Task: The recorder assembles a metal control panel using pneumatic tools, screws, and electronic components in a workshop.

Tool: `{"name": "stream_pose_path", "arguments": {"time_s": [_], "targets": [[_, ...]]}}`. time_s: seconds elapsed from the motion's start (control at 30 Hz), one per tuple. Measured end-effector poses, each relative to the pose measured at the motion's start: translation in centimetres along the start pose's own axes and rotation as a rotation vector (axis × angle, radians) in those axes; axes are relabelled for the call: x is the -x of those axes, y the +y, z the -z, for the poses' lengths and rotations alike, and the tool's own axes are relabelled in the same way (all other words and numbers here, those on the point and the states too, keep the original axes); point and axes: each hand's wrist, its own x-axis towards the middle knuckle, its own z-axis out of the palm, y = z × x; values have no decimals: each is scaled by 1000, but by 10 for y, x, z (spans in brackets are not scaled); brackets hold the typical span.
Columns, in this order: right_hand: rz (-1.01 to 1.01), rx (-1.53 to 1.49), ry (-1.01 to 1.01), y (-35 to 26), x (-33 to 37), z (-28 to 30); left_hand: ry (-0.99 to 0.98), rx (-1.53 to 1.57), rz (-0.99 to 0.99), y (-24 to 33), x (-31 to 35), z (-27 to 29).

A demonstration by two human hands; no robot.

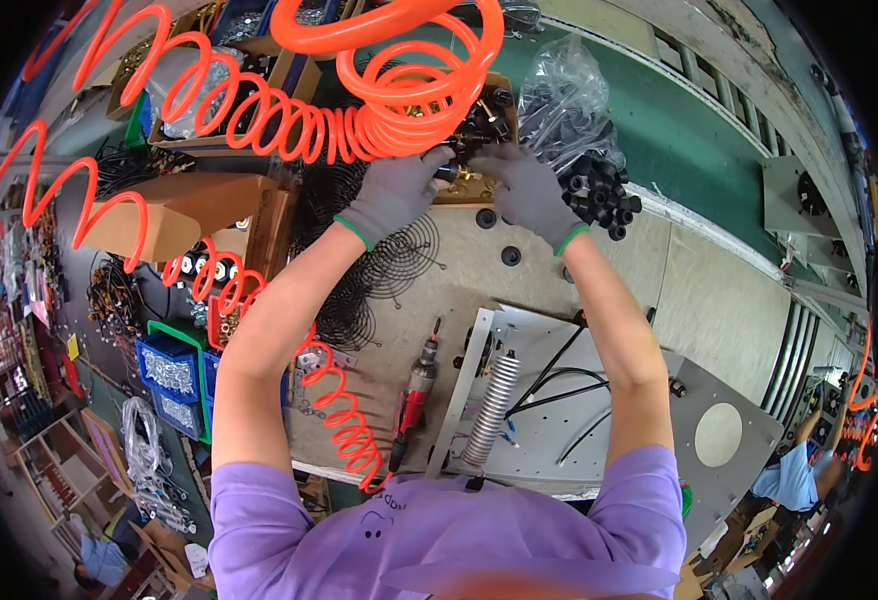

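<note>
Both my hands wear grey gloves with green cuffs and reach over a cardboard box (pixel 446 196) of black and brass fittings at the far side of the bench. My left hand (pixel 399 192) is closed, pinching a small black cylindrical fitting (pixel 446 172) at its fingertips. Close to its right, my right hand (pixel 527 192) has its fingers bent toward a brass piece (pixel 465 174). Whether the right fingers grip that piece is hard to make out. Orange coiled hose (pixel 399 110) hangs just beyond my left hand. Black caps (pixel 599 192) are heaped beside a clear plastic bag (pixel 564 90), right of my right hand.
Black wire fan guards (pixel 344 290) are piled left of centre. Nearer lie a red power screwdriver (pixel 418 390) and a metal panel (pixel 549 340) with a spring (pixel 491 410) and black cables. An open carton (pixel 184 215) and blue bins of screws (pixel 171 375) stand left. Other people work farther off.
</note>
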Motion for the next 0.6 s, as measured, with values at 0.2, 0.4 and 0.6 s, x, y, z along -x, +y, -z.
{"name": "stream_pose_path", "arguments": {"time_s": [0.2,0.4,0.6], "targets": [[-43,-55,-125,9,3,1,-131,-23,77,5,0,4],[16,-347,-38,21,3,-1,-41,-7,14,-1,3,1],[28,-73,19,5,1,-1,-62,-37,17,0,2,2]]}}
